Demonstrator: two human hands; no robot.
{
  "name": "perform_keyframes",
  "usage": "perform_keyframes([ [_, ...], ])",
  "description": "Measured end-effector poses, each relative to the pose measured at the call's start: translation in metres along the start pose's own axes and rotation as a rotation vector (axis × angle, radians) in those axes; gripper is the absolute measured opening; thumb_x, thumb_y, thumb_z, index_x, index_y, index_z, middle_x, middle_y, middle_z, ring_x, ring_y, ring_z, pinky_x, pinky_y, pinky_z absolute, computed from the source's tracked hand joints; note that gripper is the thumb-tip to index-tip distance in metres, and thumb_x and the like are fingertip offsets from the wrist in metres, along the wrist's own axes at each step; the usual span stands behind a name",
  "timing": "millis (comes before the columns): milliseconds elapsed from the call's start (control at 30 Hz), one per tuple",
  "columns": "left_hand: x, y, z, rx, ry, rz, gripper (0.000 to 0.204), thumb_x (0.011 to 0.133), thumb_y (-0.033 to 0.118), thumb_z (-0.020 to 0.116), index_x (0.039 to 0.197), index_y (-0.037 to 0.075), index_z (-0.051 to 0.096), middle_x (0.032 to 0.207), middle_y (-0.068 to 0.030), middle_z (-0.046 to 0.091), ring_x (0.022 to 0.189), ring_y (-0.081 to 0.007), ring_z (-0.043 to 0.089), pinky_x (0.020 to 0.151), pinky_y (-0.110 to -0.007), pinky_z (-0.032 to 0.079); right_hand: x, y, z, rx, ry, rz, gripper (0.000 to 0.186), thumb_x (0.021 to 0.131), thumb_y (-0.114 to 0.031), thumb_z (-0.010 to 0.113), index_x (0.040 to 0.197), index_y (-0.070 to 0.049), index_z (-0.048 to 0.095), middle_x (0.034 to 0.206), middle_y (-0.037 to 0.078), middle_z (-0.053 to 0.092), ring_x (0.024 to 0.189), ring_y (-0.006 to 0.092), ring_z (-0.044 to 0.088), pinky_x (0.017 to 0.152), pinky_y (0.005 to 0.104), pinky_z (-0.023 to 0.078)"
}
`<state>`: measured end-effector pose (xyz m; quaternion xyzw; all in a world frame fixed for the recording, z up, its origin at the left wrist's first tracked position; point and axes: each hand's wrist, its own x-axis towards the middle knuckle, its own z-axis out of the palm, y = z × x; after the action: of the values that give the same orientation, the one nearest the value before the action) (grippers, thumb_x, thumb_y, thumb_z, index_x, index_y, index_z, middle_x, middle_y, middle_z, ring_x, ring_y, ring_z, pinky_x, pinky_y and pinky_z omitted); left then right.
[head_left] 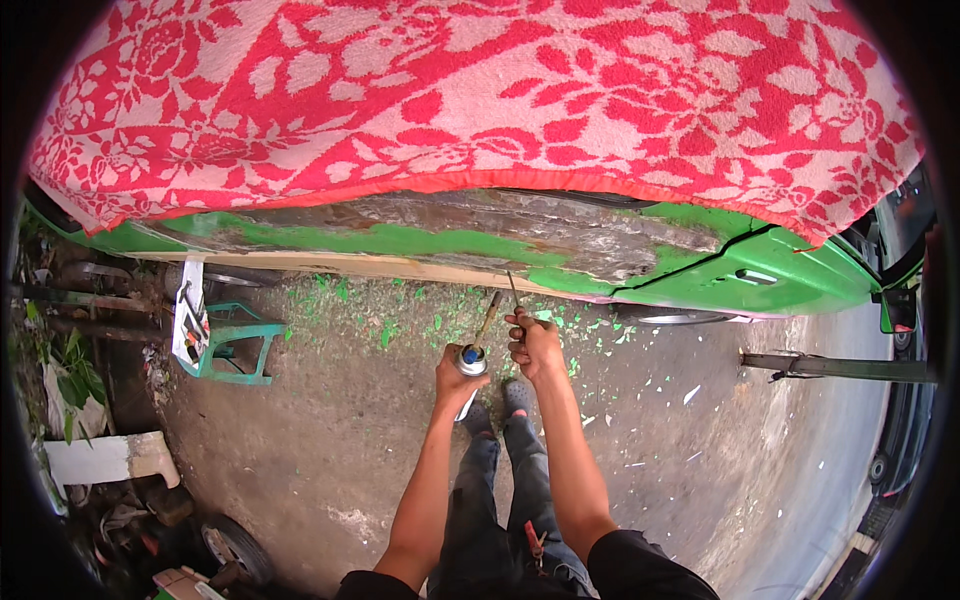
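My left hand [458,377] is wrapped round a gas torch [486,328], a can with a blue centre on top and a brass-coloured tube that ends in a dark tip. The tube points up towards the car. Just to its right, my right hand [537,346] is closed on a thin dark tool [513,288]; its exact kind is too small to make out. The tool's tip reaches close to the lower edge of the green car body panel [480,243]. Much of that panel is stripped to brown and grey, with green paint left in patches.
A red and pink floral blanket [500,110] drapes over the car. Green paint flakes litter the ground below. At left stands a green plastic stool [240,345] with tools on a white sheet. A metal beam [840,368] juts in from the right; a loose wheel [236,548] lies lower left.
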<state>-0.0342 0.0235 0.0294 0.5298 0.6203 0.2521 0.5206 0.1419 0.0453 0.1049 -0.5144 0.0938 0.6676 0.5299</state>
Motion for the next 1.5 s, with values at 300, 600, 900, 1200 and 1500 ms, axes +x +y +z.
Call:
perform_keyframes([
  [300,-0.001,0.004,-0.001,-0.033,0.029,-0.002,0.056,0.052,0.012,0.082,0.097,0.003,0.05,0.083,-0.0088,0.065,0.076,-0.0161,0.062,0.068,-0.033,0.051,-0.002,-0.009,-0.004,-0.004,-0.018,0.03,0.012,0.095,-0.012,0.046,0.097,-0.002,0.053,0.064,0.0,0.042,0.041,0.0065,0.029,0.034,0.0235,0.019],
  [600,-0.003,0.01,-0.006,0.045,0.047,0.007,0.052,0.054,0.013,0.081,0.094,0.003,0.05,0.084,-0.0087,0.065,0.076,-0.0152,0.061,0.069,-0.032,0.05,0.003,-0.004,-0.001,-0.066,0.005,0.029,0.009,0.095,-0.012,0.048,0.098,-0.005,0.053,0.066,0.0,0.045,0.04,0.0052,0.028,0.031,0.0214,0.017],
  [900,0.004,0.009,0.0,-0.098,0.04,0.062,0.051,0.055,0.011,0.081,0.094,0.004,0.05,0.082,-0.0071,0.064,0.073,-0.0139,0.06,0.068,-0.03,0.05,0.006,-0.001,-0.005,-0.056,0.031,0.014,0.007,0.094,-0.01,0.049,0.097,-0.007,0.055,0.066,0.0,0.046,0.041,0.0052,0.029,0.032,0.0214,0.017],
  [1200,0.003,0.005,-0.008,-0.035,0.04,-0.012,0.054,0.054,0.011,0.082,0.096,0.004,0.05,0.083,-0.0072,0.063,0.074,-0.0133,0.059,0.069,-0.031,0.05,0.006,0.006,0.006,0.059,-0.004,0.05,0.008,0.095,-0.012,0.049,0.098,-0.009,0.056,0.065,0.0,0.046,0.04,0.0049,0.028,0.031,0.0207,0.018],
  [1500,0.002,0.012,-0.009,-0.054,0.034,0.038,0.052,0.055,0.009,0.081,0.096,0.004,0.049,0.083,-0.0065,0.063,0.075,-0.0131,0.059,0.068,-0.03,0.049,0.002,0.009,0.008,0.042,-0.002,0.05,0.008,0.095,-0.012,0.05,0.099,-0.007,0.054,0.066,0.0,0.045,0.039,0.005,0.029,0.03,0.0205,0.019],
])
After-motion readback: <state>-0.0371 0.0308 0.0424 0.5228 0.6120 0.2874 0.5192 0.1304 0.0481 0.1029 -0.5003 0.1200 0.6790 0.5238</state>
